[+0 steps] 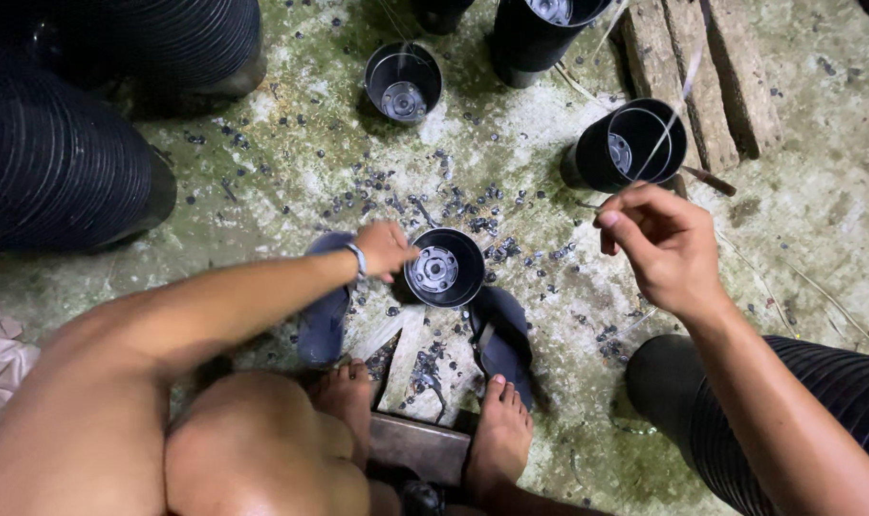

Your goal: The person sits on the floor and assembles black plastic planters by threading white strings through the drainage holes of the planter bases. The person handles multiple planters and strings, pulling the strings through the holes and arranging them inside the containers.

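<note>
My left hand [385, 248] grips the rim of a small black plastic pot [444, 268] that stands upright on the concrete floor between my bare feet. Its pale perforated bottom shows inside. My right hand [662, 244] is raised to the right of the pot, with its fingertips pinched on a thin pale strip [666, 129] that runs up and away over another black pot [630, 145]. A bracelet circles my left wrist.
Another open black pot [403, 81] stands at the back, and stacks of nested black pots [62, 162] lie at left and lower right [817, 401]. Small dark plastic bits litter the floor. Blue sandals [501, 344] lie by my feet, and wooden planks [702, 72] lie at top right.
</note>
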